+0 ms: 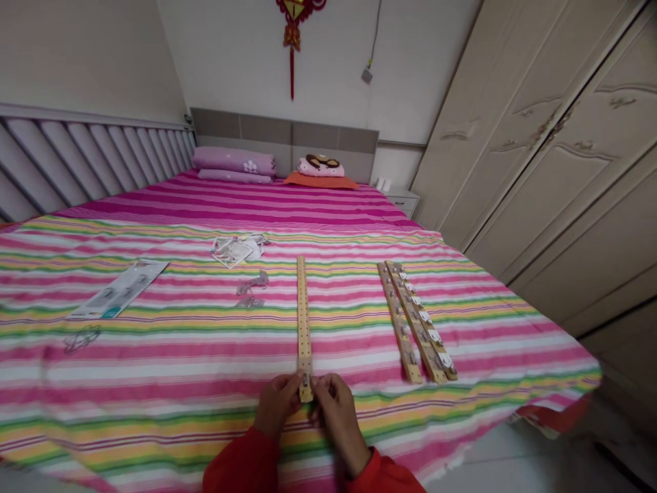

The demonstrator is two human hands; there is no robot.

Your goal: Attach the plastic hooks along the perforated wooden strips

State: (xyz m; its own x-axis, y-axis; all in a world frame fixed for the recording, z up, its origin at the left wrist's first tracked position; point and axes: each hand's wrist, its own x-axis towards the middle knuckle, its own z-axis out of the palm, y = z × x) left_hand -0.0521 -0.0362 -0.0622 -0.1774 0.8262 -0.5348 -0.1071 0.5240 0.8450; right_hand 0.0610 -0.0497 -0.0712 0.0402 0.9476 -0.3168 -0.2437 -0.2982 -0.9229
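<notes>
A long, narrow wooden strip (302,308) with rows of small holes lies lengthwise on the striped cloth in front of me. On its near end sits a small metal piece (306,381) on a clear backing, partly covered by fingertips. My left hand (276,405) is closed, with thumb and finger pinching the strip's left edge beside that piece. From the right side, my right hand (336,411) pinches at the same end; its fingertips partly hide what they touch. Clear plastic pieces with metal bits (251,291) lie to the left of the strip.
To the right lie wooden strips (400,322) fitted with metal hooks, some with white discs (425,317). A flat plastic package (120,291) and a thin wire bundle (82,338) are at left. Small clear bags (237,250) lie farther back. Wardrobe doors (538,137) flank the bed.
</notes>
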